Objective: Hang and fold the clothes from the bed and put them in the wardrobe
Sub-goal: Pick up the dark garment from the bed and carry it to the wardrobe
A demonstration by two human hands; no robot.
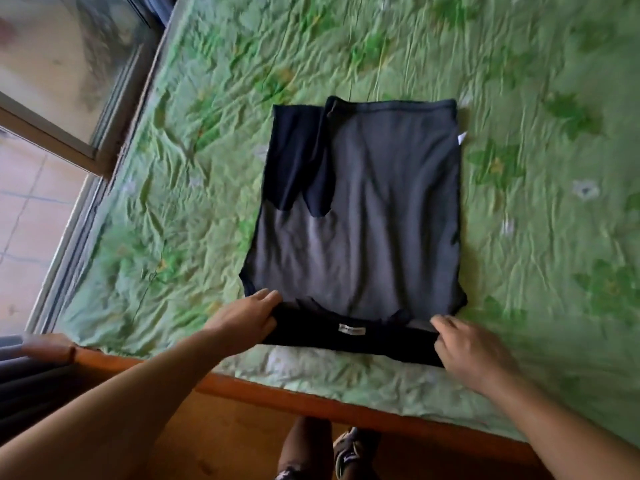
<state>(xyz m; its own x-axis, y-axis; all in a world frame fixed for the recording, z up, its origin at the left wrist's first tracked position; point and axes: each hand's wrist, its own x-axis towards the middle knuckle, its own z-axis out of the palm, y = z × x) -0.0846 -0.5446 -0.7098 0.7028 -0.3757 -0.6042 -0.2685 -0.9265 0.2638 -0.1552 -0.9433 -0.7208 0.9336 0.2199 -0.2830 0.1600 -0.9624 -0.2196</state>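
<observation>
A grey and black T-shirt (374, 216) lies flat on the bed, sleeves folded in over its body, with a white label at its near black neck edge. My left hand (242, 317) grips the near left corner of the shirt. My right hand (467, 344) grips the near right corner. Both hands hold the black near edge slightly off the sheet. A small white tag pokes out on the shirt's far right side.
The bed wears a wrinkled green floral sheet (519, 81) and has a brown wooden frame (311, 400) along the near edge. A window (52, 81) runs down the left side. My feet (332, 452) stand on the wooden floor below.
</observation>
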